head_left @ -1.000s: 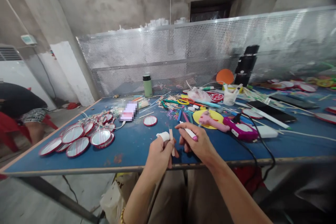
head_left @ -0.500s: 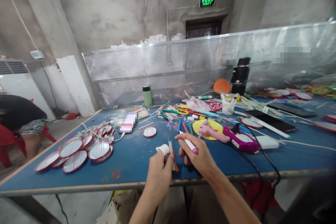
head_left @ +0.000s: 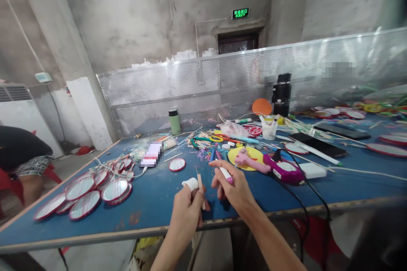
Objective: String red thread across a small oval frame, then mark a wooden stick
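My left hand (head_left: pixel 187 208) is closed around a small wooden craft stick (head_left: pixel 200 179), which stands upright with a dark tip at the top. Something white (head_left: pixel 190 183) is wrapped around or sits on a finger of that hand; I cannot tell which. Just to the right, my right hand (head_left: pixel 238 187) grips a white marker pen (head_left: pixel 226 175) with a pink end. The pen's other end is hidden by the fingers. Both hands are above the blue table's front edge, apart from each other. A round red-rimmed mirror (head_left: pixel 177 164) lies beyond the left hand.
Several red-rimmed mirrors (head_left: pixel 84 204) are piled at left near a phone (head_left: pixel 151 154) on a cable. A pink and purple glue gun (head_left: pixel 254 160) lies right, on a yellow disc. Behind are a green bottle (head_left: pixel 174 123), a white cup (head_left: pixel 269 130) and a black flask (head_left: pixel 282 97).
The camera view has shifted, so the table and its things appear slightly lower and further left. Both hands keep nearly the same pose, still holding the stick and the marker pen.
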The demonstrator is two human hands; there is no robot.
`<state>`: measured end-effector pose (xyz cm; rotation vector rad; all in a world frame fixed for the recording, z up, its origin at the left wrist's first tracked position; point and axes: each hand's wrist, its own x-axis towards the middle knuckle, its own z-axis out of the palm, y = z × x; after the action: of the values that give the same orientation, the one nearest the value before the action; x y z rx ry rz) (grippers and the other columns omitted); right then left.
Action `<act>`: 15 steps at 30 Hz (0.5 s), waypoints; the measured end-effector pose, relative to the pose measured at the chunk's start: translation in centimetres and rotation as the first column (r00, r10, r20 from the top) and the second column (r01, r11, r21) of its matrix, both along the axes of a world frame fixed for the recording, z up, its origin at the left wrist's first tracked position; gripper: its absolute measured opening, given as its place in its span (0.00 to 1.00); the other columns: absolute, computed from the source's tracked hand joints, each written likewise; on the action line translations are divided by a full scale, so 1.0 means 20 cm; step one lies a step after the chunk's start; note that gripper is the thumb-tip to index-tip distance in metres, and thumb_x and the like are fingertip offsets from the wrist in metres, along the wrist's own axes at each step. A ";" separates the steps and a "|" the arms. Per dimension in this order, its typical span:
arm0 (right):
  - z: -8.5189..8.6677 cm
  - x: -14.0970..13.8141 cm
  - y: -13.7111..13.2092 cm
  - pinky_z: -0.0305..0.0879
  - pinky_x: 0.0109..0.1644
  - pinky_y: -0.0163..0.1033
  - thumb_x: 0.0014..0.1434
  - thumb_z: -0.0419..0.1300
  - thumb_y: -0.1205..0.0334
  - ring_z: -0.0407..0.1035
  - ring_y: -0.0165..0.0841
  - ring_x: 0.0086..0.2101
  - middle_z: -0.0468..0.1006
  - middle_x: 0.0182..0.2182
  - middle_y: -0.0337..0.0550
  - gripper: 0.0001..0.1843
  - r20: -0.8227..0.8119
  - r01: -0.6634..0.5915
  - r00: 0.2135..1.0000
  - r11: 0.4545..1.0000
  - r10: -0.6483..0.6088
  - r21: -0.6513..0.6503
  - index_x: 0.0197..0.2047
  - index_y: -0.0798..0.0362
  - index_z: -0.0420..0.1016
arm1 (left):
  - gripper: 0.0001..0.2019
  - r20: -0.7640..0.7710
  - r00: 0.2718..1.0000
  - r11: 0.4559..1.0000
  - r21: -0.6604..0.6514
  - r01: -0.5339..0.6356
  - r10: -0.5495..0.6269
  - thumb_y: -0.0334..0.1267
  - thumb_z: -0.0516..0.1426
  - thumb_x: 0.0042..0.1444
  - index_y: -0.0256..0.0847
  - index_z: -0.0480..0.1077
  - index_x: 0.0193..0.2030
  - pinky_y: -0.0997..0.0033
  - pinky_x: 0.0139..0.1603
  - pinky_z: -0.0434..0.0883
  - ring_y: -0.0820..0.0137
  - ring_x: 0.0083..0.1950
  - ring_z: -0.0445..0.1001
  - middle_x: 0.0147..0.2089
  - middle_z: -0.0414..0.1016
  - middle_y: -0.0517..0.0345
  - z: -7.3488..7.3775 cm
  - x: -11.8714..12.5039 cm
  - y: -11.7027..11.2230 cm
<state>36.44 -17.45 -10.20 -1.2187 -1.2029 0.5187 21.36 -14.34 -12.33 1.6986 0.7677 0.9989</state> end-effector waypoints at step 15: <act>0.00 -0.04 -0.04 0.58 0.17 0.31 0.60 0.61 0.42 0.61 0.24 0.15 0.71 0.20 0.36 0.22 -0.091 0.111 0.991 0.972 -0.094 0.207 0.39 0.55 0.80 | 0.13 0.089 0.995 0.999 -0.003 0.049 -0.048 0.48 0.56 0.61 0.40 0.67 0.35 0.80 0.13 0.55 0.77 0.11 0.64 0.22 0.74 0.63 0.00 -0.01 0.00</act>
<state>35.61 -18.32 -10.13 -1.0614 -1.0904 0.3498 21.08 -14.30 -12.41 1.6499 0.6676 1.0308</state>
